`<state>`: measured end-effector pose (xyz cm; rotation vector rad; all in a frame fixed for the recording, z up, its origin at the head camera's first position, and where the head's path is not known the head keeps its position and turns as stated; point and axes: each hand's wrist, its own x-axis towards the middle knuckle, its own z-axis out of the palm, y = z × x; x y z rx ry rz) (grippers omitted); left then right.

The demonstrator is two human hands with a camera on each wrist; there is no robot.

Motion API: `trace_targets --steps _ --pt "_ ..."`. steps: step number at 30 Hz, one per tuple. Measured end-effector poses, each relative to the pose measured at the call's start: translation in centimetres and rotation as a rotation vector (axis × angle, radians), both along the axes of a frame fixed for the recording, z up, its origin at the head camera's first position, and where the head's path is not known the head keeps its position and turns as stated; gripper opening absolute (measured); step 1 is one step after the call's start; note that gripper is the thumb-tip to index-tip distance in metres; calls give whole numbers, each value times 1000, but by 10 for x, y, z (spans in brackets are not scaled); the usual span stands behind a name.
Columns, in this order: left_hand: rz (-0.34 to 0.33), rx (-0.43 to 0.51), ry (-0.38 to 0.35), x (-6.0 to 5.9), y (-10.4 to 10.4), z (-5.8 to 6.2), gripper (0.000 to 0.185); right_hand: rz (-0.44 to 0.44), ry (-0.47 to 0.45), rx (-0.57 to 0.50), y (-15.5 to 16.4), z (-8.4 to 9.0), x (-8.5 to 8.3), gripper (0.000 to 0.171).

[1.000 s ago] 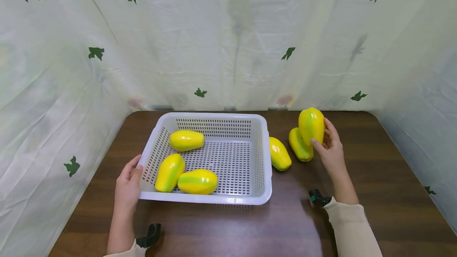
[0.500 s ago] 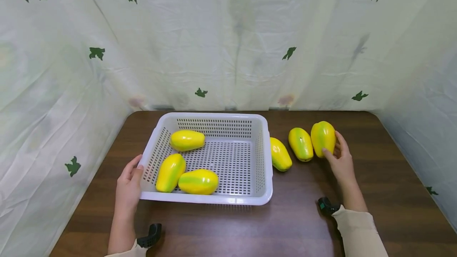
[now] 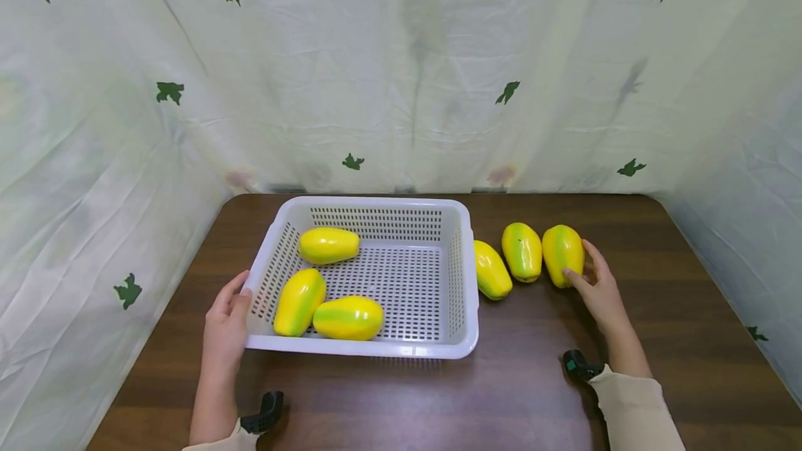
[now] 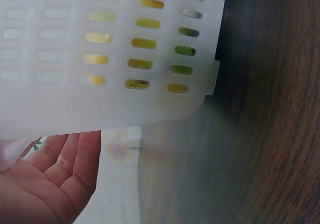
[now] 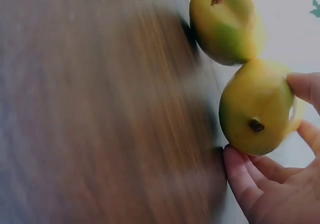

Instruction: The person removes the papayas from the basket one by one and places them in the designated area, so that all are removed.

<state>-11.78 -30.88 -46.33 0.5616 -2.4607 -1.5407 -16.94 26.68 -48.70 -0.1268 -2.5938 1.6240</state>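
My right hand (image 3: 598,291) holds a yellow papaya (image 3: 562,256) with a green tinge, thumb on its near side and fingers round its right side. In the right wrist view, the fingertips reach under that papaya (image 5: 257,109), and its stem end faces the camera. It touches a second papaya (image 3: 522,252) on its left. A third papaya (image 3: 491,271) lies against the basket's right side, partly hidden by the rim. My left hand (image 3: 225,322) grips the left rim of a white perforated plastic basket (image 3: 413,349). The left wrist view shows fingers (image 4: 82,159) against the basket's rim.
Inside the basket, three papayas lie toward the left: one at the back (image 3: 328,246), one at the front left (image 3: 299,303) and one at the front (image 3: 348,318). A brown wooden table (image 3: 401,409) bears everything. A pale patterned curtain (image 3: 401,75) stands behind.
The right hand has brought its papaya right and down, from over the second papaya to the table beside it. The second papaya has shifted slightly left. Left hand and basket stay put.
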Motion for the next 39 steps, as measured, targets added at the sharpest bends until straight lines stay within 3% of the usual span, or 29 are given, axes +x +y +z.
trace_targets --steps 4,6,7,13,16,17,20,24,27,30,35,39 --pt "2 -11 1 0 1 1 48 35 -32 0 2 0 2 72" --pt "-3 16 -7 7 12 21 49 51 -39 -1 2 0 2 71" --pt "5 20 -11 7 14 25 49 57 -41 -2 2 -1 2 71" --pt "-9 0 25 -9 -18 -25 47 76 -24 -22 3 -3 1 72" --pt "-4 -19 25 -14 -26 -39 47 79 -7 -18 3 -4 -1 71" --pt "-2 -18 22 -13 -25 -38 46 79 1 -17 3 -4 -1 71" --pt "-5 1 20 -7 -15 -21 48 75 28 -10 3 -4 -1 70" --pt "-15 40 23 5 6 13 49 69 51 -20 2 -1 0 70" --pt "-8 29 16 8 11 20 49 58 59 -43 1 3 1 70" --pt "-11 31 19 4 5 10 50 48 72 -62 1 7 3 70" --pt "-4 3 34 -9 -18 -28 49 39 99 -64 0 15 5 69" --pt "2 -27 31 -14 -26 -42 48 33 125 -41 -2 23 6 69"
